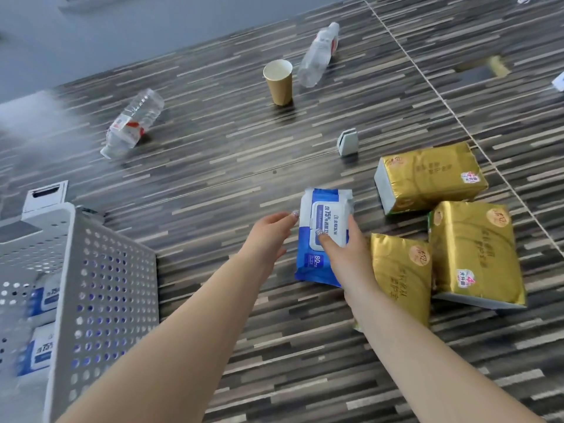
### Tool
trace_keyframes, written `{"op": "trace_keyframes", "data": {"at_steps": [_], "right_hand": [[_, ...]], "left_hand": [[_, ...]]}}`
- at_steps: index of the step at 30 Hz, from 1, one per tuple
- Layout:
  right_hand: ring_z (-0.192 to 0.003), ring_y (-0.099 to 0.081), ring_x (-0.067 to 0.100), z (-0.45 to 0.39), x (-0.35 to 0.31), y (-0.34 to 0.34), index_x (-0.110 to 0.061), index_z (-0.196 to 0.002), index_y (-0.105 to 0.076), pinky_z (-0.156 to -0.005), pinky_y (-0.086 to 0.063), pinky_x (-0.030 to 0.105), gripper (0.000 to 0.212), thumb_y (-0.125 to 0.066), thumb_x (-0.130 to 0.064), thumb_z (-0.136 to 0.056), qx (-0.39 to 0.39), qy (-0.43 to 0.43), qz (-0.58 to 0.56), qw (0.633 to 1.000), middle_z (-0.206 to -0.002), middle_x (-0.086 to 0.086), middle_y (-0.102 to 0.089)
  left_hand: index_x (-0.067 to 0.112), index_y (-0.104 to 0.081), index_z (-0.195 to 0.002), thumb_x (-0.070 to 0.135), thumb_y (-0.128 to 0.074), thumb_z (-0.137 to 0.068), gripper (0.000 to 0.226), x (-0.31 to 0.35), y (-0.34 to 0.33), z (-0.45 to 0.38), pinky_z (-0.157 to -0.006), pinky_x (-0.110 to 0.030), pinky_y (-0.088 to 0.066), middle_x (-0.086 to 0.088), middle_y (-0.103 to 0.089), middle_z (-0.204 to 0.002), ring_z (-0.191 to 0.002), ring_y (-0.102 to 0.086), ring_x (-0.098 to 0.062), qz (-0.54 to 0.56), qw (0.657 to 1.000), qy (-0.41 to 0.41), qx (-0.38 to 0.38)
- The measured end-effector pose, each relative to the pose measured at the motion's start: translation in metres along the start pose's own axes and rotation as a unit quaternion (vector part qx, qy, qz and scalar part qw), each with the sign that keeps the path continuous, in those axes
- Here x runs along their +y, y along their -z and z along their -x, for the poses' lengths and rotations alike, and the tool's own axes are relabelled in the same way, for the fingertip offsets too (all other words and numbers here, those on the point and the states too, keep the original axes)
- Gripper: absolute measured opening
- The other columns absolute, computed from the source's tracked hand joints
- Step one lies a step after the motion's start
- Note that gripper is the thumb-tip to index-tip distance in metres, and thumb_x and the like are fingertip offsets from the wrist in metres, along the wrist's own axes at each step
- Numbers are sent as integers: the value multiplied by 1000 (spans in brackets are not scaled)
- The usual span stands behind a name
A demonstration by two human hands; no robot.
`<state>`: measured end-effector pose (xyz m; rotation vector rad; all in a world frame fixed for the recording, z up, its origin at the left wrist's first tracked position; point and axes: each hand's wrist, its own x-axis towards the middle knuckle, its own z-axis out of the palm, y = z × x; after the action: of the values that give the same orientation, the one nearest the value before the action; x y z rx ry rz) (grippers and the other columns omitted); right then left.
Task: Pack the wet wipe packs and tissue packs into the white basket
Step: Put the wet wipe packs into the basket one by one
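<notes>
A blue and white wet wipe pack (323,215) lies on the striped table in the middle. My right hand (345,251) grips its right side, thumb on the lid and fingers round the edge. My left hand (268,236) reaches in with straight fingers, fingertips at the pack's left edge. Three gold tissue packs lie to the right: one at the back (433,175), one at the far right (476,251), one beside my right wrist (403,273). The white perforated basket (103,288) stands at the left and holds two wet wipe packs (42,325).
Two clear plastic bottles lie on the table, one at the left (131,120) and one at the back (317,56). A brown paper cup (279,82) stands between them. A small grey clip (348,143) and a white socket plate (45,195) sit on the surface.
</notes>
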<state>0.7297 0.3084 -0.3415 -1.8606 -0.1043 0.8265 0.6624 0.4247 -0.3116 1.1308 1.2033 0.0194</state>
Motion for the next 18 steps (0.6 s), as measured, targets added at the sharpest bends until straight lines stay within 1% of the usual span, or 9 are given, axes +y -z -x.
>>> {"op": "trace_keyframes", "data": {"at_steps": [2,5,6,8,10,13,15,17,18], "right_hand": [[-115,-55,21,-13,4,-4,-30,-135,-41,-91,-53,47,63,-68,-31,-79,9,-16,20,1000,-125,0,-56],[-119,-53,24,-24,5,-12,-26,-139,-34,-93,-52,50,84,-71,-45,-66,15,-64,22,998,-130,2,-52],[-120,-53,25,-27,6,-15,-27,-140,-31,-94,-51,50,95,-69,-54,-57,21,-72,24,997,-132,2,-51],[-123,-51,25,-30,11,-19,-27,-141,-27,-96,-49,50,107,-63,-65,-47,26,-68,32,997,-134,1,-50],[-125,-49,26,-30,13,-20,-27,-143,-25,-97,-48,51,105,-63,-63,-52,27,-63,44,997,-137,2,-48],[-121,-52,25,-25,14,-18,-27,-141,-29,-94,-51,50,97,-67,-51,-56,30,-44,31,998,-133,2,-52],[-117,-55,22,-13,8,-14,-28,-139,-32,-91,-53,48,92,-71,-45,-57,36,-25,27,999,-129,0,-54],[-113,-56,19,-1,-2,-10,-26,-138,-35,-86,-55,42,77,-74,-31,-72,27,4,35,999,-126,-1,-55],[-112,-55,16,3,-7,-8,-25,-139,-36,-81,-55,34,70,-72,-26,-79,12,20,41,999,-124,-2,-55]], "left_hand": [[11,-50,-133,37,-63,-88,53,-3,-7,-16,-104,-40,-39,0,-58,-130,-124,-49,-20,-21,1000,12,-7],[12,-53,-125,40,-66,-84,52,-8,-15,-27,-95,-38,-48,-3,-67,-117,-108,-60,-21,-37,998,39,-29],[14,-56,-124,39,-64,-86,46,-10,-18,-28,-83,-33,-52,-2,-70,-114,-101,-65,-19,-37,998,47,-37],[18,-61,-119,33,-58,-92,30,-11,-22,-27,-57,-21,-53,1,-72,-104,-86,-68,-12,-27,998,43,-45],[18,-63,-118,27,-55,-95,26,-13,-25,-27,-49,-17,-50,1,-72,-105,-84,-68,-12,-8,998,36,-47],[17,-60,-125,24,-57,-94,32,-17,-27,-20,-51,-21,-52,-5,-71,-114,-91,-70,-19,49,998,18,-47],[17,-57,-128,21,-62,-91,37,-17,-23,-13,-48,-21,-53,-6,-71,-114,-84,-72,-16,97,994,4,-40],[16,-53,-129,21,-67,-88,43,-15,-15,-4,-50,-23,-54,-8,-69,-117,-79,-73,-13,118,993,-11,-24],[16,-49,-130,23,-69,-86,49,-13,-10,2,-53,-26,-56,-8,-67,-120,-84,-72,-14,121,992,-15,-14]]}}
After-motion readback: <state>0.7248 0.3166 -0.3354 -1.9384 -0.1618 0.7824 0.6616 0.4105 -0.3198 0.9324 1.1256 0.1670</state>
